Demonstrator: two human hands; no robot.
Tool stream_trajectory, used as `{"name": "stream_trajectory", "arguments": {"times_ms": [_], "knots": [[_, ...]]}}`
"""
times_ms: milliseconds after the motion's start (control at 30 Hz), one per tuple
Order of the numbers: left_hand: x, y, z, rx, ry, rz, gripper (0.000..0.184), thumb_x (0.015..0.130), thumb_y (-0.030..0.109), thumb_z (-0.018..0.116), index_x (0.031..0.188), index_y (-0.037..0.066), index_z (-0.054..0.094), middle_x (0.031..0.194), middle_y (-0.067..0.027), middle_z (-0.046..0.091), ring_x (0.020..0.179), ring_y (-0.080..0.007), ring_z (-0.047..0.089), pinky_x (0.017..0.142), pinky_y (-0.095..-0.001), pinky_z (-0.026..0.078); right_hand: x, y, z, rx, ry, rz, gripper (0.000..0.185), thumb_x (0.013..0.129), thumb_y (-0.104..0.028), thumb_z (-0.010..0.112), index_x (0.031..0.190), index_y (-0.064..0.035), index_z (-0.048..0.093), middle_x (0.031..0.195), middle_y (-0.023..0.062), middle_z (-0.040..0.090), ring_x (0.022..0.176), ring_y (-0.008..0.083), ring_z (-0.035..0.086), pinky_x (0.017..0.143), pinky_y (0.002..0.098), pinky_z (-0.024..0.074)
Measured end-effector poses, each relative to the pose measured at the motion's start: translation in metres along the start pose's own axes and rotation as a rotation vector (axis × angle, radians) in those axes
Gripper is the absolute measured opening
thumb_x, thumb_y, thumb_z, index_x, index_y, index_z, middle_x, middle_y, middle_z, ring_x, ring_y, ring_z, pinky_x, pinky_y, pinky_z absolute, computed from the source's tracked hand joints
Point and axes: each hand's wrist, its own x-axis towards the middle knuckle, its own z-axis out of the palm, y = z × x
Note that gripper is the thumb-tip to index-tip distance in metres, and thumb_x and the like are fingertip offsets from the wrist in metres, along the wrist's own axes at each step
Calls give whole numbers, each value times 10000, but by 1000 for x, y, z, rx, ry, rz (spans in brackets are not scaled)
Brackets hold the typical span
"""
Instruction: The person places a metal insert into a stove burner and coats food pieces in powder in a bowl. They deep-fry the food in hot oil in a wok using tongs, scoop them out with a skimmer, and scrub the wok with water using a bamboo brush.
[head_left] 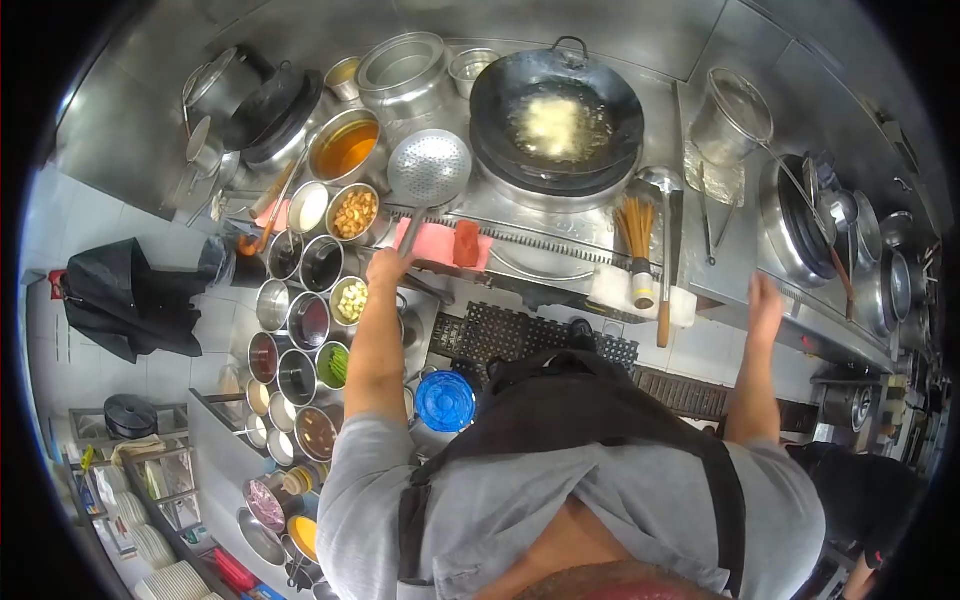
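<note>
My left hand (pixel 388 266) is closed around the handle of a perforated skimmer (pixel 430 165), whose round bowl lies over the stove to the left of the wok. A black wok (pixel 488 110) sits on the burner with a pale yellow batch of food (pixel 555 127) bubbling in oil. Near the edge of the right-hand counter, my right hand (pixel 766 303) hangs with nothing visible in it; its fingers look loosely apart. Beneath the skimmer handle lies a pink cloth (pixel 434 243) with a darker red block-like piece (pixel 466 243) on it.
Left are a pot of orange liquid (pixel 346 147), a pot of browned pieces (pixel 355 214) and several ingredient containers. A bamboo brush (pixel 637 235) and a ladle (pixel 661 182) rest right of the wok. A blue bucket (pixel 445 401) stands below. Another person (pixel 850 490) is at lower right.
</note>
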Motion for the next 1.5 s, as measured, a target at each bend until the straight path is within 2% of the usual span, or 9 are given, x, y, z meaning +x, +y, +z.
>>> {"name": "stream_trajectory", "arguments": {"times_ms": [267, 500, 633, 700, 967, 1033, 1167, 1300, 1500], "knots": [[-60, -38, 88, -230, 284, -388, 664, 700, 334, 641, 1223, -11, 422, 1048, -259, 597, 972, -388, 585, 846, -467, 459, 230, 10, -43, -390, 328, -443, 501, 810, -319, 623, 1226, -64, 508, 1152, 151, 566, 1035, 332, 554, 855, 423, 451], [-184, 40, 160, -241, 151, -462, 365, 723, 213, 528, 1028, 42, 636, 1019, -209, 627, 975, -350, 599, 863, -416, 464, 317, 108, -4, -452, -239, -184, 407, 735, -357, 662, 934, -5, 617, 931, 203, 632, 919, 341, 606, 794, 417, 467], [-161, 156, 60, -781, 467, -96, 372, 826, 185, 566, 1155, 12, 562, 996, -181, 643, 929, -284, 632, 814, -368, 478, 305, 103, 29, -76, -353, 16, 233, 701, -219, 602, 759, 5, 630, 554, 105, 562, 388, 199, 534, 410, 345, 418], [-108, 205, 39, -806, 755, 252, 396, 828, 193, 592, 1194, 51, 542, 938, -133, 653, 884, -294, 633, 778, -381, 486, 289, 96, 48, 51, -360, 70, 253, 695, -222, 600, 779, 15, 633, 596, 120, 585, 453, 214, 564, 455, 343, 437], [-55, 346, 70, -449, 330, 405, 775, 760, 36, 545, 1431, 111, 165, 1115, -176, 594, 931, -353, 602, 807, -414, 474, 215, 63, 66, 401, -165, 95, 183, 735, -196, 646, 761, -21, 602, 516, 11, 491, 368, 99, 433, 349, 262, 300], [-83, 347, 95, -238, 401, 966, 819, 749, 10, 526, 1442, 120, 104, 1149, -195, 574, 962, -385, 580, 809, -425, 469, 198, 55, 54, 567, -218, 111, 163, 769, -187, 658, 776, -47, 574, 523, 9, 498, 353, 100, 431, 343, 245, 326], [-65, 335, 40, -909, 509, 355, 810, 756, 77, 531, 1442, 195, 115, 1130, -210, 566, 933, -391, 581, 781, -458, 475, 160, 26, 39, 814, -254, 71, 295, 813, -123, 620, 1047, 23, 513, 597, 49, 550, 423, 114, 503, 360, 238, 371], [-27, 307, 58, -147, 177, 695, 568, 755, 115, 560, 1311, 152, 445, 1119, -182, 589, 984, -372, 575, 884, -430, 447, 112, -55, 43, 1074, -385, 112, 427, 849, -91, 569, 1224, 41, 412, 635, 47, 546, 416, 114, 488, 347, 242, 372], [-147, 230, 44, -746, 443, 284, 397, 775, 134, 574, 1172, 114, 577, 942, -191, 636, 832, -307, 640, 755, -389, 489, 134, -103, 91, 931, -615, 68, 496, 866, -53, 476, 1346, -15, 355, 591, 37, 489, 383, 124, 443, 329, 273, 352]]}}
